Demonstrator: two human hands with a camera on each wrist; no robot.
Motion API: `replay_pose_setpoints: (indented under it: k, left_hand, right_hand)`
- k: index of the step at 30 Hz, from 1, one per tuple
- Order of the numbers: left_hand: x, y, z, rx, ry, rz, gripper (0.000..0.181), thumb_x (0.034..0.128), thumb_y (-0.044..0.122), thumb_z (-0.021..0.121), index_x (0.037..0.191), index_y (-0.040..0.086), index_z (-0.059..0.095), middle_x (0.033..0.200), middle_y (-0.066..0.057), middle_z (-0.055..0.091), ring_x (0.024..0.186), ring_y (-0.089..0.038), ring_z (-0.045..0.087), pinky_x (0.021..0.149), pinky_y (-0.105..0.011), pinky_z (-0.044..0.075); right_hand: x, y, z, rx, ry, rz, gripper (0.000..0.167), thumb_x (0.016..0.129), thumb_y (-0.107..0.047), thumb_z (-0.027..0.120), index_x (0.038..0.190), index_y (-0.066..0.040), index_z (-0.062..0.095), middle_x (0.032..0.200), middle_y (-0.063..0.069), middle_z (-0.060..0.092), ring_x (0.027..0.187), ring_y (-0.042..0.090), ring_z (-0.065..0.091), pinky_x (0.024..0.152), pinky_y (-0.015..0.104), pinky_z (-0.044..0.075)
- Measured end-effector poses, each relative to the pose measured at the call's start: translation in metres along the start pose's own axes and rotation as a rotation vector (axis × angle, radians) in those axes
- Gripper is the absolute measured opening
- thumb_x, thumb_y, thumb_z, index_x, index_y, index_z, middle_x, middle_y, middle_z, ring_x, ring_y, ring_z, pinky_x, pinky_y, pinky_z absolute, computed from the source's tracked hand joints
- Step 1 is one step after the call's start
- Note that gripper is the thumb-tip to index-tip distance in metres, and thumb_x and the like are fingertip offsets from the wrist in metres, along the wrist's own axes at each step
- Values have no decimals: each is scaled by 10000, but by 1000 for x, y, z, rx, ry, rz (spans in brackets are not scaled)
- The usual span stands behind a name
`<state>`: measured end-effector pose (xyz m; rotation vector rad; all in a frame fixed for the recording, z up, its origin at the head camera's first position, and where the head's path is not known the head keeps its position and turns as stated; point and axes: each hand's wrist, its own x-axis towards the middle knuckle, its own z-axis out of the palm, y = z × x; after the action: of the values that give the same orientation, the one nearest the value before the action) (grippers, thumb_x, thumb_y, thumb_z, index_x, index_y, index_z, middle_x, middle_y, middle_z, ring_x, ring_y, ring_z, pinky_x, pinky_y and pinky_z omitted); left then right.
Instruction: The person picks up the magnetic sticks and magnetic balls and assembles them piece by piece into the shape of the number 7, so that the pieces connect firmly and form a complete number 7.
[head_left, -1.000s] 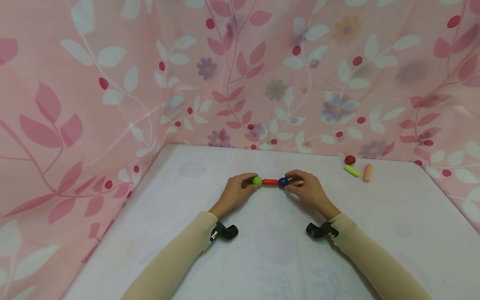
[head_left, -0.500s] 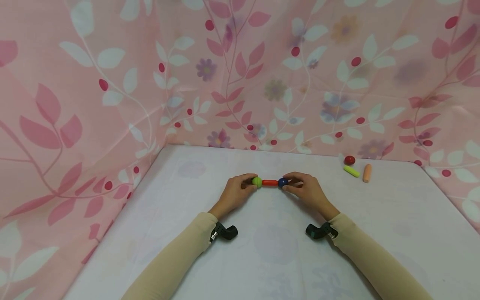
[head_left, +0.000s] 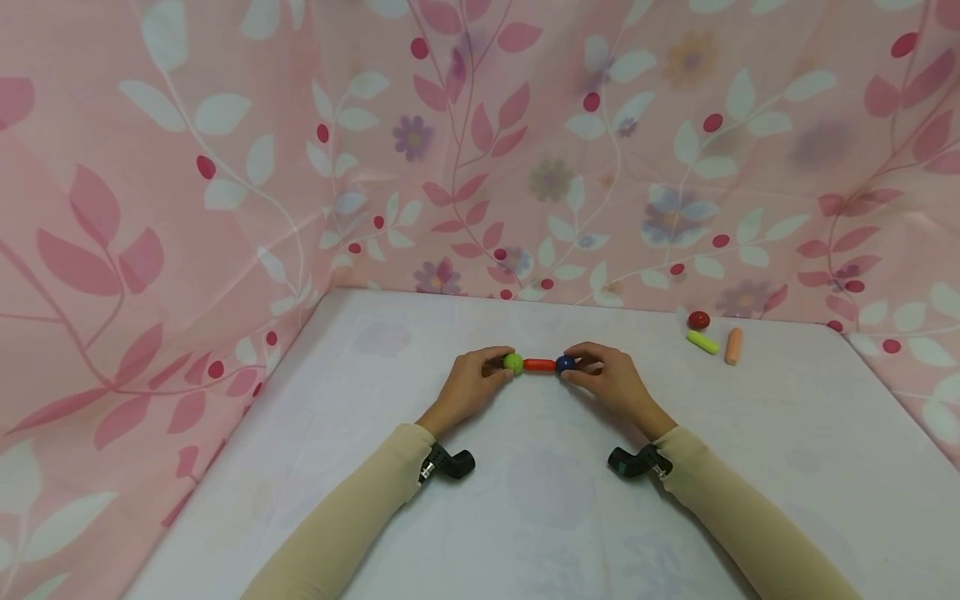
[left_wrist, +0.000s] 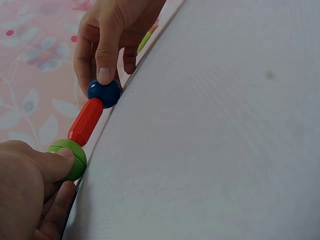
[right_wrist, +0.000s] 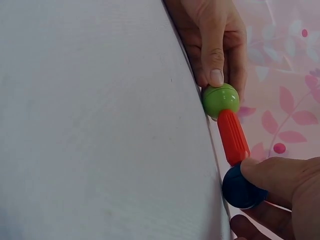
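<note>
Sitting btwn L grip (head_left: 468,382) & R grip (head_left: 617,382): red rod (head_left: 539,365).

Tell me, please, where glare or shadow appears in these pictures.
Head view: a soft shadow on the white tablecloth beside the right hand; left wrist view: a small glint on the blue ball; right wrist view: a pale highlight on the green ball.

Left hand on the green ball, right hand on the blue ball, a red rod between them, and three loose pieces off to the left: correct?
Wrong side: the head view shows three loose pieces off to the right. The left hand, green ball, red rod, blue ball and right hand are as you say.
</note>
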<state>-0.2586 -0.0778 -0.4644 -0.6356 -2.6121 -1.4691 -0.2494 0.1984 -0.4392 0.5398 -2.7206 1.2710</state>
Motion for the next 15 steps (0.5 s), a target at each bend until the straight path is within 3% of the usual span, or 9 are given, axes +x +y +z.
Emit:
replay_pose_setpoints:
  k: [15]
  left_hand:
    - [1,-2,0,12,2,3,394,986,124,747,1373,94,679,1229,-37,716,1069,-143,663,966,-321,522]
  right_hand:
    - [1,-1,0,-19,-61,8,363,962,-73,735,1322,-118,705,1274,136,687,1005,302,698,905,508,572]
